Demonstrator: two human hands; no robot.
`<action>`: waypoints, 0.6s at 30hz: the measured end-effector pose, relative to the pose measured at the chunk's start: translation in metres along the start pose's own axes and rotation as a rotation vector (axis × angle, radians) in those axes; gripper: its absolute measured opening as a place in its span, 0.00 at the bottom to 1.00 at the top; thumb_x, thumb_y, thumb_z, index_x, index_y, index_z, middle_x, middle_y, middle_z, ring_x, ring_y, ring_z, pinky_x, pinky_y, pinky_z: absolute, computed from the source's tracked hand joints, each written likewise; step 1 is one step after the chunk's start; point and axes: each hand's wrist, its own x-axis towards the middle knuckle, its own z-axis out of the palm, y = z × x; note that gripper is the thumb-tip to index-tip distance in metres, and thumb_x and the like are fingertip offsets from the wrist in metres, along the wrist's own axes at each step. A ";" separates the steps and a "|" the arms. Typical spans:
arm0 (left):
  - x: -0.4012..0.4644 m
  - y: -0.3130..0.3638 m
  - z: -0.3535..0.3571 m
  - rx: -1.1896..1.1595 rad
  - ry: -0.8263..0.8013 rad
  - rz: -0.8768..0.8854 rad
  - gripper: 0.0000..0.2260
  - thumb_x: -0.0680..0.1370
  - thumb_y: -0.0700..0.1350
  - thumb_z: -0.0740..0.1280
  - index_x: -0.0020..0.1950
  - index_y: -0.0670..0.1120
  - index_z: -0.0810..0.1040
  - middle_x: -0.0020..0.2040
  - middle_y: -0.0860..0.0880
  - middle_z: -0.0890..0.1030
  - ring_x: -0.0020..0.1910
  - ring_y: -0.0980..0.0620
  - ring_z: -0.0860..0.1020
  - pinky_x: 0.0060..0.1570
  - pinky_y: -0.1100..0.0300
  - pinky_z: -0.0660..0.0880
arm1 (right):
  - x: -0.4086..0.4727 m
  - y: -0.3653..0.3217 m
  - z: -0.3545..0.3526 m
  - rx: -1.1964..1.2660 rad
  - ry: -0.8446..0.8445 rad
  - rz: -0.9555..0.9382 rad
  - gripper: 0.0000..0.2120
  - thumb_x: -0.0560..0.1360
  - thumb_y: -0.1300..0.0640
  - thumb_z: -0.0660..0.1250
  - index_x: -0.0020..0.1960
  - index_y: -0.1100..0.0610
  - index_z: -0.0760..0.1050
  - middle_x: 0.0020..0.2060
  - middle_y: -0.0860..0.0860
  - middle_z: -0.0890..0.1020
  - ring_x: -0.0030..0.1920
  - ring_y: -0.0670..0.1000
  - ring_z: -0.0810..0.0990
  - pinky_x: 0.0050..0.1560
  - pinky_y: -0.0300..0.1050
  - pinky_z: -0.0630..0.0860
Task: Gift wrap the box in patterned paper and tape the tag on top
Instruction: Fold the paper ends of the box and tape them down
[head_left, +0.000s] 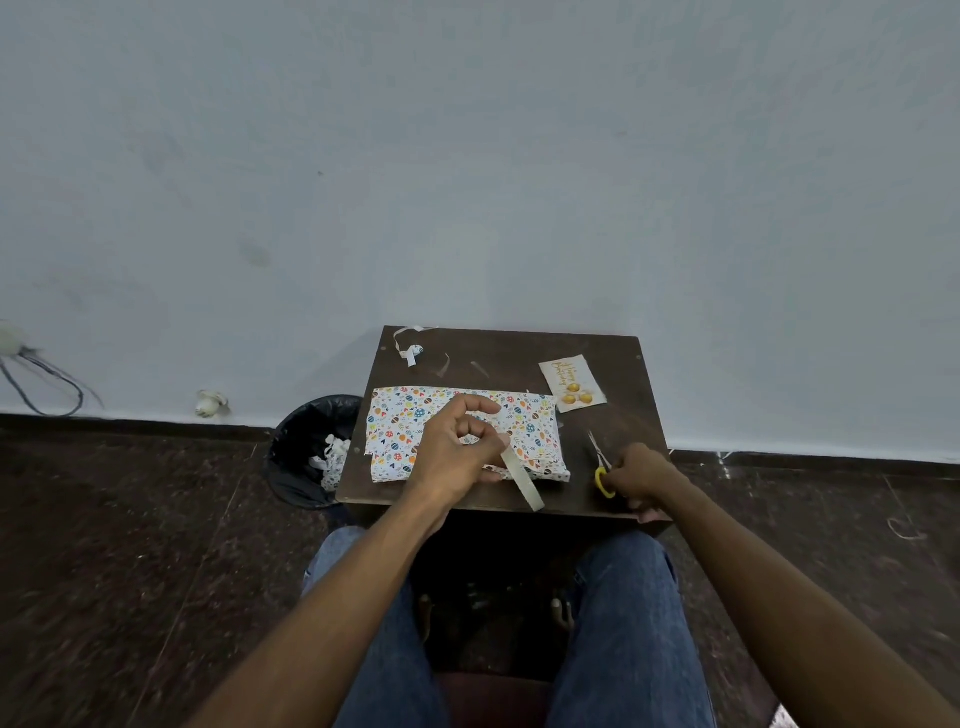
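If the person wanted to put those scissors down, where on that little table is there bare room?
Bare wood shows on the table right of the wrapped box, between the gift tag and the scissors in the right hand. A narrower strip lies behind the box, dotted with paper scraps. The middle is crowded: box, left hand, tape strip.

The box (462, 434) lies on the middle of the surface (618, 415), with the tag (571, 383) behind it to the right and paper scraps (410, 345) behind it at the far left corner, near the wall (467, 156). The left hand (454, 449) is over the box's near half, pinching a tape strip (522, 478) that hangs past the box's near edge; the right hand (641, 475) is at the surface's near right corner on the scissors (600, 465), which lie right of the box. A bin (317, 449) stands on the floor (130, 545) just left of the surface, with scraps in it.
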 end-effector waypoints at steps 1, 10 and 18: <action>0.000 0.000 0.001 -0.010 0.013 0.003 0.12 0.75 0.35 0.72 0.53 0.47 0.78 0.37 0.48 0.80 0.40 0.50 0.83 0.33 0.56 0.80 | -0.002 0.000 -0.001 -0.030 0.002 0.002 0.09 0.75 0.54 0.65 0.48 0.61 0.75 0.40 0.58 0.82 0.36 0.56 0.85 0.29 0.47 0.80; 0.000 -0.002 0.004 -0.010 0.046 0.021 0.13 0.75 0.32 0.70 0.55 0.46 0.76 0.38 0.47 0.80 0.40 0.52 0.84 0.32 0.57 0.80 | 0.004 0.006 0.007 -0.126 0.122 -0.059 0.08 0.73 0.51 0.70 0.43 0.55 0.74 0.46 0.56 0.83 0.42 0.58 0.83 0.49 0.54 0.83; 0.005 -0.006 0.008 -0.030 0.052 0.047 0.15 0.75 0.31 0.69 0.55 0.47 0.74 0.35 0.50 0.79 0.35 0.57 0.81 0.34 0.58 0.81 | -0.012 -0.004 -0.002 0.019 0.157 -0.295 0.07 0.75 0.51 0.72 0.40 0.52 0.79 0.37 0.49 0.83 0.38 0.47 0.82 0.39 0.44 0.77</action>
